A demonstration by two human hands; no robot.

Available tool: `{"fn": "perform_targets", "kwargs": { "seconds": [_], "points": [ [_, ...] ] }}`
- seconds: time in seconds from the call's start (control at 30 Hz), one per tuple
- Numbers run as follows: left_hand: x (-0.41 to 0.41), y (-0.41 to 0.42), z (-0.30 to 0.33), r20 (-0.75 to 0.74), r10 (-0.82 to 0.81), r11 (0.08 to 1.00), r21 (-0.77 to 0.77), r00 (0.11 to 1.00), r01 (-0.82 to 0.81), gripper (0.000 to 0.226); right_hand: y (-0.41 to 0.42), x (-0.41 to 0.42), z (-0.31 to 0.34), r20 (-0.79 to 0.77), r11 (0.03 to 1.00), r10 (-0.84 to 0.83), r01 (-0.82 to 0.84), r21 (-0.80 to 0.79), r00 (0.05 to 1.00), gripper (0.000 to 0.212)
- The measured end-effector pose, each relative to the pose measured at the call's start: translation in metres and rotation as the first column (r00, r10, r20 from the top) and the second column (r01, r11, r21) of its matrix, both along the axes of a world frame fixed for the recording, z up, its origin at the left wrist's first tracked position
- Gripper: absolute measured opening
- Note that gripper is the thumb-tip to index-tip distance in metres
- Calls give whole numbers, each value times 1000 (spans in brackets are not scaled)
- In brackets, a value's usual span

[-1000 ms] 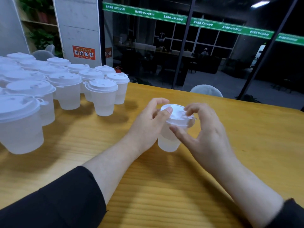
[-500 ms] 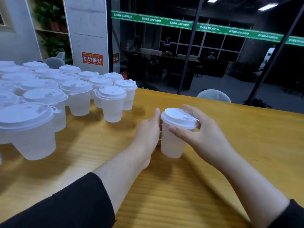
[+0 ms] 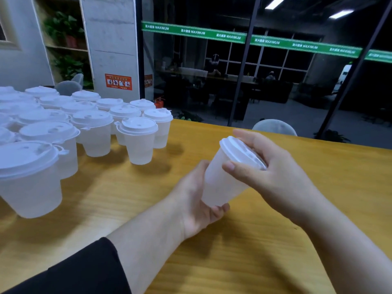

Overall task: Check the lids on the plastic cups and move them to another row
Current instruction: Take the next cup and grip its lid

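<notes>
A: Step in hand?

B: Checking one lid [image 3: 241, 152], by the look of it. Cup [image 3: 220, 179] lifted off the tabletop [image 3: 275, 240] and tilted, top leaning to the right, held between both hands.

A: And the fingers?

B: Left hand [image 3: 197, 200] curled under and around the bottom of the cup. Right hand [image 3: 273, 172] curled around the lid, thumb on the near rim, other fingers over the far side. So both closed on the same cup, not wide.

A: Lid sitting well?

B: Appears seated all around the visible rim; far edge hidden behind the right fingers, so cannot say for sure.

A: Other cups?

B: Group of lidded cups [image 3: 137, 141] standing well apart to the left of the left fingers, in close rows.

A: Next move?

B: Probably pressing around the rim once, then turning the cup upright and setting it down in a new row. Needs a light grip, thin wall likely bends easily, and a flat landing.
</notes>
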State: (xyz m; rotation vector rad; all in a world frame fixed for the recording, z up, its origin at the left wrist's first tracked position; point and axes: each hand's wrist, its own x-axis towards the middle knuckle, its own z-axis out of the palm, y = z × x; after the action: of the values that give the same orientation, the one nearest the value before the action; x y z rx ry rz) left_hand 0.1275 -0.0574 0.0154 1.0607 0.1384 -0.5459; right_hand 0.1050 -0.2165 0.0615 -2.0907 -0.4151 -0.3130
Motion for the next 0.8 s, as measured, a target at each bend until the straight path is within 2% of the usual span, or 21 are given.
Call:
{"fn": "perform_targets", "kwargs": {
  "seconds": [0.13,0.23,0.3,0.37,0.47,0.53,0.63,0.73,0.8],
  "points": [
    [-2,-6,2,13,129,992,-13,992,-129,31,5,-2,-4,14,997,-20,18,77,1000,70],
    [-2,-9,4,108,312,950,-14,944,-312,28,12,0,-8,42,985,-87,80,151,995,61],
    [-3,-9,7,151,362,931,-13,920,-364,29,13,0,-9,58,979,-126,115,171,990,64],
    [-3,-5,9,132,275,960,8,952,-279,32,9,-2,-8,52,983,-126,118,139,991,73],
    [-3,3,7,82,41,996,80,996,-47,35,-1,-9,-1,-5,998,-44,44,34,999,82],
    [-4,1,4,54,28,997,73,998,-32,33,-4,-12,1,-35,1000,-15,15,9,999,76],
    [-7,-8,3,71,165,986,-5,984,-165,34,0,-11,-3,-22,997,-21,23,78,1000,69],
    [-5,-12,4,211,329,941,8,920,-339,33,5,-11,-4,32,986,-82,77,148,996,82],
    [-4,-10,5,297,368,920,24,881,-392,35,7,-12,-3,65,978,-107,93,185,992,85]
  ]
}}
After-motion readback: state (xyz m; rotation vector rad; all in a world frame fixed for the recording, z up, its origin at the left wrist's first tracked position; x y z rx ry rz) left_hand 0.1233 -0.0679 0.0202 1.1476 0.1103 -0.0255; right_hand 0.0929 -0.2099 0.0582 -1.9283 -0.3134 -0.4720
